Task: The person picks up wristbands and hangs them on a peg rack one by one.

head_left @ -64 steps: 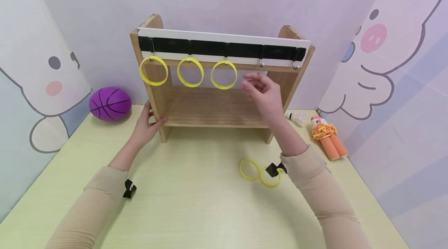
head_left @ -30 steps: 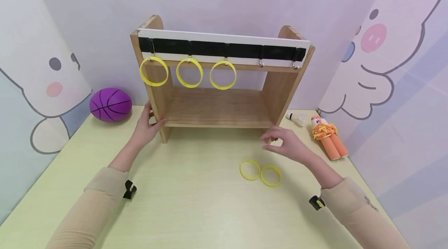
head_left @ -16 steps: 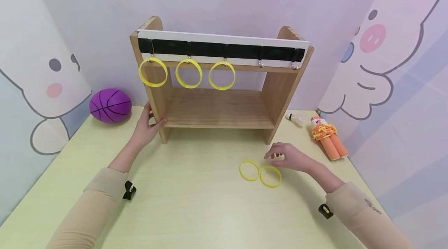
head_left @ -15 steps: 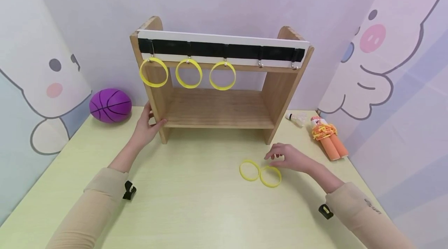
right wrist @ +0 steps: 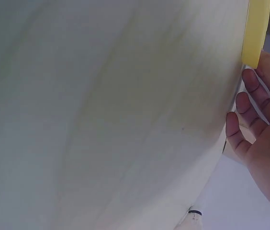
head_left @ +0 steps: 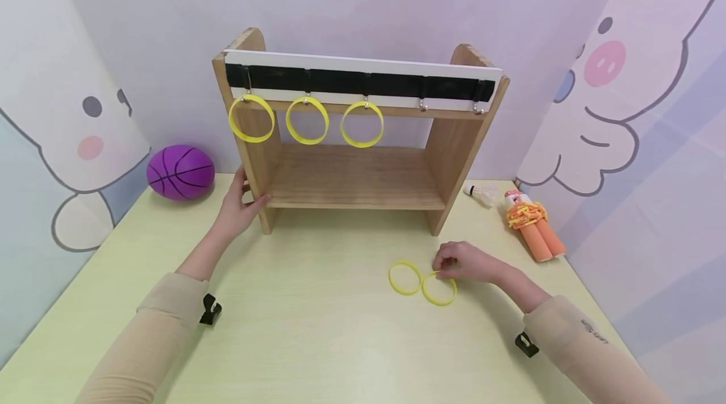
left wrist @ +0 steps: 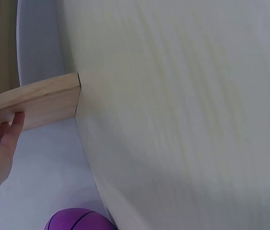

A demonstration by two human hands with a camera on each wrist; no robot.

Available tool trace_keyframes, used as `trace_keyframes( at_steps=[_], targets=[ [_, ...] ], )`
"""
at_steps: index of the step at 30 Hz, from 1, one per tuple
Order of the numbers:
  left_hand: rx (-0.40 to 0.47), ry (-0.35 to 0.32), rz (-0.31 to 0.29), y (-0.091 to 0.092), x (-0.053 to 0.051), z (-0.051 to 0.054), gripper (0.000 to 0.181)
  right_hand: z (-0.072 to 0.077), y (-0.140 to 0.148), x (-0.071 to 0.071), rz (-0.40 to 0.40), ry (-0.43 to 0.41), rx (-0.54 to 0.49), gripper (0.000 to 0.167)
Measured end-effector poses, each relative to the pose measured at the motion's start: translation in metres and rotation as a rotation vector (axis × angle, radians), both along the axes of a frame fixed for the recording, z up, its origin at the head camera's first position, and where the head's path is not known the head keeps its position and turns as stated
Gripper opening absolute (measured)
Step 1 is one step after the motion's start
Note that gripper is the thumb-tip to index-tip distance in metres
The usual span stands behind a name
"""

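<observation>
My left hand [head_left: 235, 210] grips the left side panel of a wooden shelf [head_left: 357, 178], thumb at the front edge; in the left wrist view its fingers [left wrist: 14, 128] lie against the panel's outer face. With thumb and forefinger, my right hand [head_left: 466, 262] pinches the far edge of a yellow ring [head_left: 440, 304] on the table. The right wrist view has this yellow ring [right wrist: 255, 36] at the fingertips, the other fingers loosely bent. Beside it lies a second yellow ring [head_left: 403, 293]. Three more yellow rings [head_left: 307, 142] hang from hooks on the shelf's black strip [head_left: 337, 81].
Two hooks at the strip's right end, such as the outermost hook [head_left: 478, 109], hold no ring. A purple ball [head_left: 181, 172] sits left of the shelf. To the right lie a shuttlecock [head_left: 482, 193] and an orange figure [head_left: 533, 227] wrapped in coloured bands, near the wall.
My right hand has come down from beside the hung rings to the table, and its fingers have closed on the right-hand ring. The left hand stays on the shelf panel.
</observation>
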State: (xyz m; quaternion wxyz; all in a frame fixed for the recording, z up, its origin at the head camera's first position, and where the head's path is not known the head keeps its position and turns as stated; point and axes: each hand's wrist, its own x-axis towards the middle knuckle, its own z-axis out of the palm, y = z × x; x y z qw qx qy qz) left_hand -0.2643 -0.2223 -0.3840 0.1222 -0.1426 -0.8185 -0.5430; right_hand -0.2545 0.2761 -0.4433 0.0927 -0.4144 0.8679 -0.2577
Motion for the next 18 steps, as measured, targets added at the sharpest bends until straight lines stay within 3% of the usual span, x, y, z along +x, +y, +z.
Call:
trace_keyframes(
  at_steps=[9,18],
  targets=[
    [-0.004,0.009,0.0,0.0,0.0,0.0,0.08,0.0,0.0,-0.002,-0.022,0.041,0.005,0.01],
    [-0.001,0.006,0.002,-0.001,0.001,-0.001,0.081,0.023,-0.007,0.005,-0.05,0.075,0.014,0.009]
  ],
)
